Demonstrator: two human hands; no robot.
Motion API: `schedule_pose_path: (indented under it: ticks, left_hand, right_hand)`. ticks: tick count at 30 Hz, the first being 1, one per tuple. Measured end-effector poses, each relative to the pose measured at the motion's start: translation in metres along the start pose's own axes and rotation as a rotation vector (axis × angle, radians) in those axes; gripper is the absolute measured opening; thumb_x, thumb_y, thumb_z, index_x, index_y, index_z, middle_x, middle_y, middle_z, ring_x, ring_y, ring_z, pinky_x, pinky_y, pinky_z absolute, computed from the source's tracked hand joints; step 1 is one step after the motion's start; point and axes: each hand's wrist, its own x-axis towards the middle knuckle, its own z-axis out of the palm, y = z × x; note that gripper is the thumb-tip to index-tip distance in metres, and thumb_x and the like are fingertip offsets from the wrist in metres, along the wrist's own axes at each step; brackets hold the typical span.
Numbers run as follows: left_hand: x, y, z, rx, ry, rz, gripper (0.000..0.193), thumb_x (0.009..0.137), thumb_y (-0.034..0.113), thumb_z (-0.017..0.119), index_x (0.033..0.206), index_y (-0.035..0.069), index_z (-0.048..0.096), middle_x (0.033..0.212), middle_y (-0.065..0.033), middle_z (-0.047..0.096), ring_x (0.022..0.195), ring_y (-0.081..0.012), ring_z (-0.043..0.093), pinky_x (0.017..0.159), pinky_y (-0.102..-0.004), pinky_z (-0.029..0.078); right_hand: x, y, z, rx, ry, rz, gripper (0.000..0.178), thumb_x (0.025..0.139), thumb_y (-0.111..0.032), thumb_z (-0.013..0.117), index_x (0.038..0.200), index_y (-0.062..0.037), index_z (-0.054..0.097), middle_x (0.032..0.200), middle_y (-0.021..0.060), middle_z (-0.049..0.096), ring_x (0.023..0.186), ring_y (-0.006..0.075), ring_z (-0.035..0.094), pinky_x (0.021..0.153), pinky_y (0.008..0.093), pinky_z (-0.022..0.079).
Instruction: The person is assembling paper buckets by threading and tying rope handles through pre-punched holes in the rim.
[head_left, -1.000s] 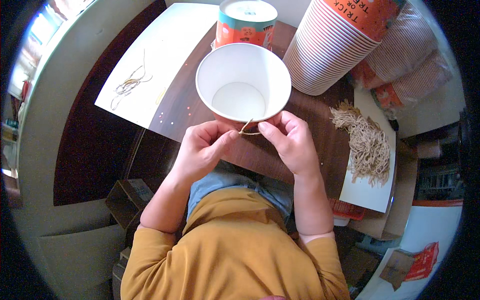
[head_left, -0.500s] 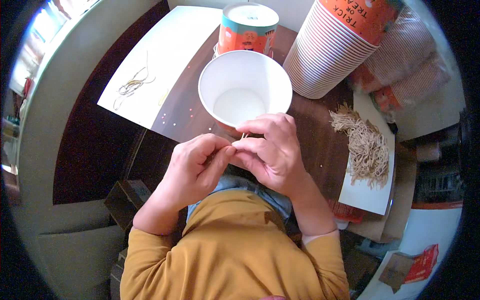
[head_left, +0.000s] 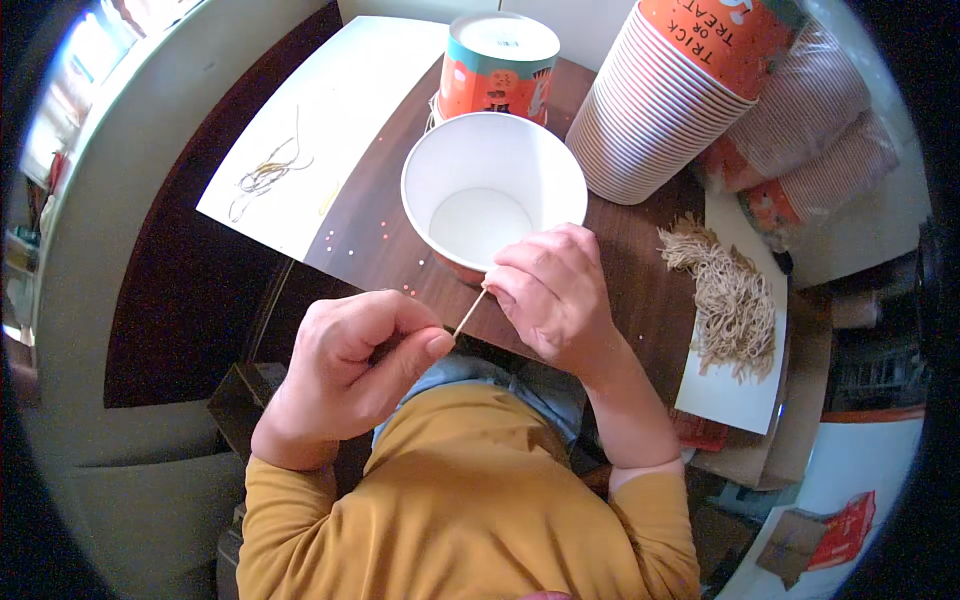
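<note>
A short length of beige cord (head_left: 470, 312) is stretched taut between my two hands, in front of a paper bucket (head_left: 430, 225) with a white inside. My left hand (head_left: 365, 355) pinches the cord's near end between thumb and forefinger. At the bucket's near rim, my right hand (head_left: 552, 295) is closed on the cord where it meets the bucket's side. The bucket stands upright with its mouth tipped toward me. How the cord is fixed to the bucket is hidden behind my right fingers.
Behind stands an upside-down printed bucket (head_left: 500, 70). A tall nested stack of buckets (head_left: 665, 110) leans at the right, beside bagged stacks (head_left: 800, 130). A bundle of beige cords (head_left: 735, 300) lies on white card. Loose strands (head_left: 265, 178) rest on a white sheet (head_left: 330, 110); small paper dots dot the table.
My left hand has drawn back toward me and left, pulling the cord taut. My right hand has stayed near the rim, its fingers closing in. The hands were together before.
</note>
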Motion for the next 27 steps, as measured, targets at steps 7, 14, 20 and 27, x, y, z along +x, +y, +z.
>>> schedule_pose_path:
  ticks: [7,14,20,27]
  left_hand:
    - [-0.006,0.000,-0.002,-0.075,-0.059,0.048,0.011,0.081,0.006,0.070,0.076,0.002,0.062,0.064,-0.0100,0.060,0.054,-0.0205,0.059,0.051,-0.0279,0.045]
    - [-0.003,-0.003,-0.002,-0.173,-0.225,-0.046,0.007,0.083,0.006,0.067,0.084,0.000,0.064,0.067,-0.0114,0.062,0.059,-0.0224,0.062,0.055,-0.0285,0.048]
    - [0.009,-0.005,0.029,-0.264,-0.329,0.167,0.008,0.084,0.006,0.066,0.090,0.001,0.067,0.075,-0.0108,0.064,0.064,-0.0217,0.063,0.058,-0.0312,0.048]
    - [0.014,-0.006,0.012,-0.232,-0.495,0.095,0.012,0.086,0.008,0.065,0.094,0.000,0.067,0.077,-0.0136,0.065,0.067,-0.0252,0.065,0.061,-0.0325,0.050]
  right_hand:
    - [-0.005,0.008,0.004,0.038,0.026,-0.015,0.014,0.077,-0.014,0.062,0.090,-0.0070,0.063,0.095,0.0059,0.062,0.090,0.0245,0.059,0.087,0.0447,0.043]
    - [-0.013,0.028,-0.024,-0.035,-0.039,0.033,0.016,0.075,-0.012,0.065,0.091,-0.0082,0.063,0.096,0.0067,0.063,0.091,0.0256,0.059,0.086,0.0451,0.044]
    - [0.003,-0.019,-0.069,0.201,-0.300,0.132,0.067,0.073,-0.016,0.072,0.133,-0.0038,0.044,0.131,0.0130,0.049,0.125,0.0291,0.044,0.107,0.0512,0.029]
    - [-0.032,0.012,-0.082,0.680,0.168,0.436,0.012,0.087,-0.016,0.061,0.088,-0.0055,0.068,0.065,0.0006,0.058,0.061,0.0129,0.054,0.088,0.0397,0.045]
